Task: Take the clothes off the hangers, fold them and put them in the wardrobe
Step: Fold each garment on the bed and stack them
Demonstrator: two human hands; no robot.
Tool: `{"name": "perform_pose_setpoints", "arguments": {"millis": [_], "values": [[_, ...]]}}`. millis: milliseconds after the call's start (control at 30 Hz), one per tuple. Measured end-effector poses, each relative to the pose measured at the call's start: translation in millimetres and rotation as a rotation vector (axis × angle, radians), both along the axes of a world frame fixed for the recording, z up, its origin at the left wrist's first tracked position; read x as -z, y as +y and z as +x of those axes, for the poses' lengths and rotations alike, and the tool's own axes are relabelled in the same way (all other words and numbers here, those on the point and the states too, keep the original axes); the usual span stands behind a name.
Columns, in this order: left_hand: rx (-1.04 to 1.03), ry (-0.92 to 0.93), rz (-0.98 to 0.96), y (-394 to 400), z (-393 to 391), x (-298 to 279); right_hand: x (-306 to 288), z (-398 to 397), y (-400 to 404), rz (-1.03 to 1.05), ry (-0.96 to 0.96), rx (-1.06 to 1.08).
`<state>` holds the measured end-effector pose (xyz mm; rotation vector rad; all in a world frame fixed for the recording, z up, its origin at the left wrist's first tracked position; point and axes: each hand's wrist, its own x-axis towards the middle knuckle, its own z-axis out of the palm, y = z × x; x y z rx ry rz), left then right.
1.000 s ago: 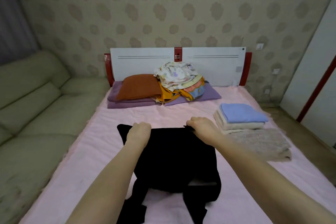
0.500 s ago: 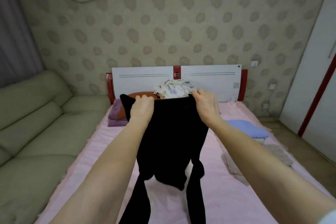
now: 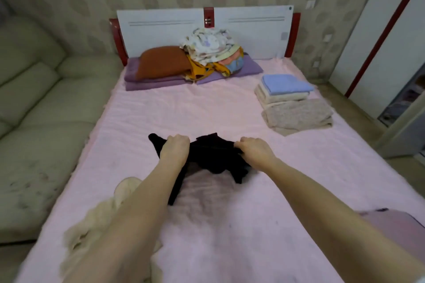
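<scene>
A black garment point(image 3: 213, 154) hangs bunched just above the middle of the pink bed point(image 3: 184, 110), blurred by motion. My left hand point(image 3: 174, 149) grips its left upper edge and my right hand point(image 3: 255, 150) grips its right upper edge. A stack of folded clothes point(image 3: 285, 89) with a blue piece on top sits at the bed's right side, with a beige knit garment point(image 3: 299, 117) in front of it. A cream garment point(image 3: 101, 220) lies crumpled at the bed's near left edge. The wardrobe point(image 3: 404, 89) stands open at the right.
At the headboard point(image 3: 165, 27) lie an orange pillow point(image 3: 161, 62), a purple blanket point(image 3: 243, 69) and a heap of mixed clothes point(image 3: 211, 48). A green sofa point(image 3: 41, 110) runs along the bed's left side. A pink thing point(image 3: 400, 230) shows at the lower right.
Both hands lifted the black garment up in front of me, then brought it back down toward the bed. My view tilted down again and the garment is now more bunched.
</scene>
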<state>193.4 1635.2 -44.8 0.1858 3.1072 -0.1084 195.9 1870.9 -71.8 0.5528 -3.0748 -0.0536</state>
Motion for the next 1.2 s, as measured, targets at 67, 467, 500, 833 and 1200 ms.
{"name": "perform_pose_setpoints", "arguments": {"millis": [67, 467, 500, 833, 1200], "values": [[-0.005, -0.09, 0.051, -3.4, 40.2, 40.4, 35.2, 43.1, -4.9, 0.007, -0.119, 0.003], [-0.129, -0.47, -0.021, -0.5, 263.1, 258.5, 244.4, 246.6, -6.0, 0.056, -0.335, -0.048], [-0.144, -0.477, -0.034, -1.5, 270.7, 269.1, 253.5, 253.1, -4.7, 0.028, -0.332, -0.024], [-0.296, -0.585, -0.238, 0.9, 328.8, 358.9, 336.5, 333.2, 89.1, 0.091, -0.44, 0.365], [0.253, -0.317, -0.062, 92.3, 335.6, 418.3, 389.4, 344.8, 99.5, 0.19, -0.251, 0.237]]}}
